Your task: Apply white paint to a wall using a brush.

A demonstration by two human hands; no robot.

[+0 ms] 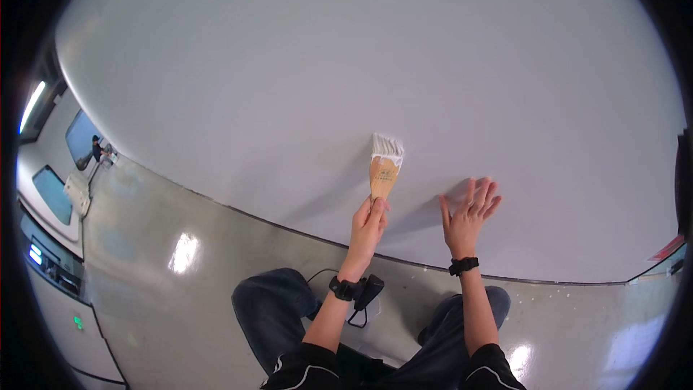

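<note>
A flat wooden-handled paintbrush (385, 173) is gripped near the end of its handle by my left hand (370, 222). White paint coats its bristles, which meet the pale grey wall (270, 76) in front of me. Some white also covers the upper edge of the wood, and the handle bears writing. To the right, my right hand (470, 216) has its fingers spread, with the fingertips at the wall surface and nothing held. Both wrists wear black bands.
Below the wall's dark bottom edge lies a glossy grey floor (216, 260). A black device with a cord (370, 292) shows beside my left wrist, between my bent knees. Far left, a person (97, 149) is near windows, and a green sign (78, 323) glows low on a wall.
</note>
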